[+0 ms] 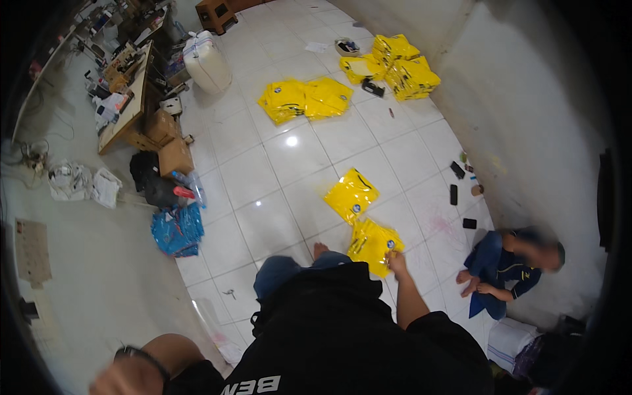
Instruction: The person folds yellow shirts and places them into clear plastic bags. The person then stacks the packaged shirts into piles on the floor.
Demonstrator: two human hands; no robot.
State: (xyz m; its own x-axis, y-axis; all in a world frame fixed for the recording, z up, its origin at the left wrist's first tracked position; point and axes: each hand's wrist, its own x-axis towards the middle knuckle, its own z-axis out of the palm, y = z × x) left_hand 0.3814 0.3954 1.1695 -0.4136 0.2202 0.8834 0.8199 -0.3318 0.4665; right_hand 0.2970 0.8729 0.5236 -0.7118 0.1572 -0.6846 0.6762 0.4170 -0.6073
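Note:
My right hand [397,264] reaches down to the right edge of a yellow folded shirt in a clear plastic bag [370,243], its fingers closed on that edge. This bag lies close to my feet, and a small round blue mark shows on it. Just beyond is a second bagged yellow shirt [350,195], lying at an angle on the tiles, its near corner by the first. My left hand [125,376] is raised at the lower left, away from the shirts, with a dark band at the wrist. Its fingers are blurred and partly cut off by the frame.
Farther off lie yellow bagged stacks [306,100] and more piles [409,74] by the wall. Blue packages [178,230] and cardboard boxes [174,157] stand left, beside a cluttered workbench [128,99]. A person [510,266] sits against the right wall near several phones [453,194].

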